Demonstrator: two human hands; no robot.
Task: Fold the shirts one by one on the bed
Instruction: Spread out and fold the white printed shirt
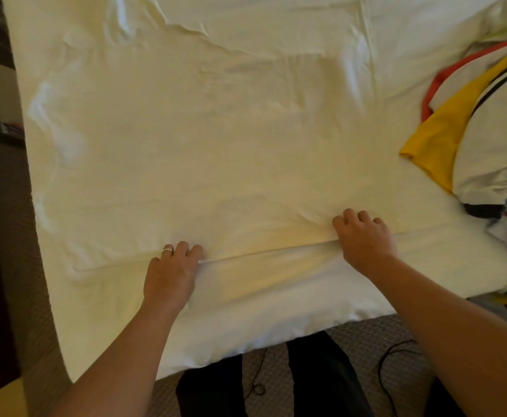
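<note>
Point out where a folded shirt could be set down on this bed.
Free: bare sheet between the right hand and the shirt pile. The white shirt covers the middle; the pile crowds the right edge.

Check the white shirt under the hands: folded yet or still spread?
Spread. The white shirt lies flat across the bed; both hands grip its near hem, unfolded.

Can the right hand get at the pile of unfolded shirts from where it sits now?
Probably yes. The right hand grips the hem of the white shirt, and only bare bed sheet lies between it and the pile of shirts on its own side. It would have to release the hem first.
</note>
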